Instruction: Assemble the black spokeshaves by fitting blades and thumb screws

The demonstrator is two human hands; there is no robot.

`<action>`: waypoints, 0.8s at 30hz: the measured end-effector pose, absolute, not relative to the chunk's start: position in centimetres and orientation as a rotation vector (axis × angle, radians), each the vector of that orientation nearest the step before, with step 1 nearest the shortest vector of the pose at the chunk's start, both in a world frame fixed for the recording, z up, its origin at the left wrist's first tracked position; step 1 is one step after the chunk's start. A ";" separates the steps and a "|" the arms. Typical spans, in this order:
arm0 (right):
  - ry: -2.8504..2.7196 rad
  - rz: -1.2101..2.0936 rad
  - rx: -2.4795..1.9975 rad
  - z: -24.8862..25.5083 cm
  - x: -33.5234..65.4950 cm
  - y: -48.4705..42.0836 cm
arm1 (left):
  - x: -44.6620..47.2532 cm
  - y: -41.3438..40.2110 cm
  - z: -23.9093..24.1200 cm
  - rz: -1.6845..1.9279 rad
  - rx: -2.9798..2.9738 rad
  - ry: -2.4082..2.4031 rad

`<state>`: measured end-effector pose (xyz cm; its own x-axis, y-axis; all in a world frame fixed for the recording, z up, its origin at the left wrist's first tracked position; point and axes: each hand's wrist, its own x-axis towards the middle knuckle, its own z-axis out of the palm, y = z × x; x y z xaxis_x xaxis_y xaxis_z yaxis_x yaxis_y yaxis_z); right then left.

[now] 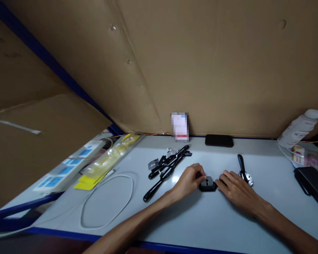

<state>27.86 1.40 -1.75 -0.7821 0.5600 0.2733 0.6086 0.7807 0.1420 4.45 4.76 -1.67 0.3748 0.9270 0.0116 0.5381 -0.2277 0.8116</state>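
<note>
A small black block-shaped part (207, 184) with a slot on top lies on the white table (175, 215). My left hand (189, 179) grips its left side and my right hand (234, 188) presses against its right side, so both hands hold it between them. Just left of my left hand lies a pile of long black arms and small metal brackets (167, 164). A black-handled tool with a metal tip (244, 170) rests right beside my right hand.
A dark phone (219, 140) and a small card (179, 127) sit by the cardboard back wall. A white cable loop (107, 201), a yellow-labelled clear packet (108, 160) and a power strip (69, 165) lie left. A white bottle (299, 128) and black case (311, 185) stand right.
</note>
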 end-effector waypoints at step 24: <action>-2.551 -0.037 -0.962 -1.0 28.7 1.7 | 1.2 6.5 0.4 0.706 2.172 1.451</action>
<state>28.70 1.74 -0.95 -0.6769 0.6265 0.3863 0.6374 0.7614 -0.1178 1.19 6.52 0.43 0.3218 0.9309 0.1729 0.7105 -0.3581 0.6058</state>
